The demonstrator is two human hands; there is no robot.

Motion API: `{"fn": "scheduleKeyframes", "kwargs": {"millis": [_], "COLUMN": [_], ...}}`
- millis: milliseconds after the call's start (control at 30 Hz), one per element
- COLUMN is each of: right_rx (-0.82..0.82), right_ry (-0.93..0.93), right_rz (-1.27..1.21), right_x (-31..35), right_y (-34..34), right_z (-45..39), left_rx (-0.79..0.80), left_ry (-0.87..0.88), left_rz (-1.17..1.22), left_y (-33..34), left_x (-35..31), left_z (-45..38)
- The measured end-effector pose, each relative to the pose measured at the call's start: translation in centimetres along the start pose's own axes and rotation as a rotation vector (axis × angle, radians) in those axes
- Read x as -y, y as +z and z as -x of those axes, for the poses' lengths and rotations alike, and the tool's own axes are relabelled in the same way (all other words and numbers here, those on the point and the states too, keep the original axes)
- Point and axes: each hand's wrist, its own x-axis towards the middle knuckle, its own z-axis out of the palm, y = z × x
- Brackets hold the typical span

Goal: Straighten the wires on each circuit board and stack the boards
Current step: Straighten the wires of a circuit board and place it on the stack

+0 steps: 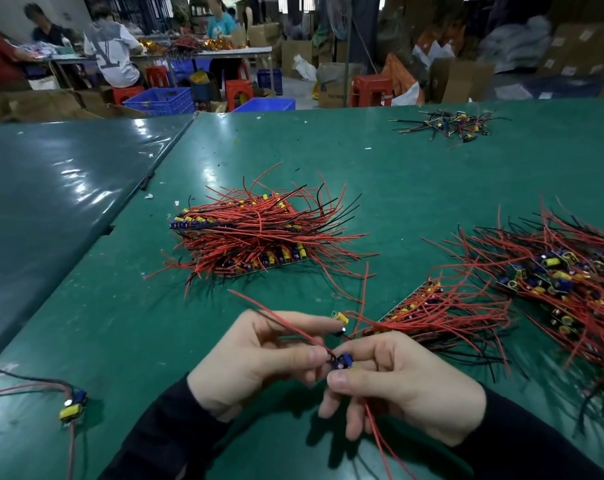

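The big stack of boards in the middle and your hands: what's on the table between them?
In the head view, only bare green table and stray red wire ends separate the stack from the hands.

The green table covering is looking smooth and glossy, catching white glare; the red wires are showing a shiny plastic sheath, the stools are looking like plastic, the boxes matt cardboard

stacked boards behind hands (loose pile right)
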Motion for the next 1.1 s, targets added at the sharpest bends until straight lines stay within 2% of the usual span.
{"fn": "scheduleKeyframes", "kwargs": {"millis": [233,367,533,633,733,833,1000,1100], "right_rx": [0.077,0.079,0.049,-0.035,-0.167,-0.254,-0.218,-0.219], "right_ry": [0.043,0.06,0.059,0.002,-0.094,-0.169,-0.147,-0.159], "right_rz": [-0.082,-0.103,-0.066,0.018,0.139,0.306,0.144,0.109], "right_x": [0.1,0.3,0.5,0.1,-0.7,-1.5,-1.3,-1.2], "right_y": [-0.1,-0.2,-0.3,0.0,0.5,0.9,1.2,1.3], "right_z": [0.3,0.3,0.4,0.3,0.0,-0.1,-0.3,-0.3], "left_rx": [0.036,0.043,-0.067,-0.192,-0.343,-0.402,-0.366,-0.354], "left_ry": [0.213,0.271,0.353,0.4,0.414,0.409,0.315,0.321], "left_rz": [-0.194,-0.168,-0.283,-0.362,-0.393,-0.466,-0.337,-0.388], "left_y": [0.1,0.5,1.3,1.7,2.0,2.2,1.9,2.1], "left_x": [0.0,0.0,0.7,1.1,1.6,2.0,1.6,1.5], "left_z": [0.0,-0.1,-0.3,-0.4,-0.6,-0.8,-0.8,-0.7]}}
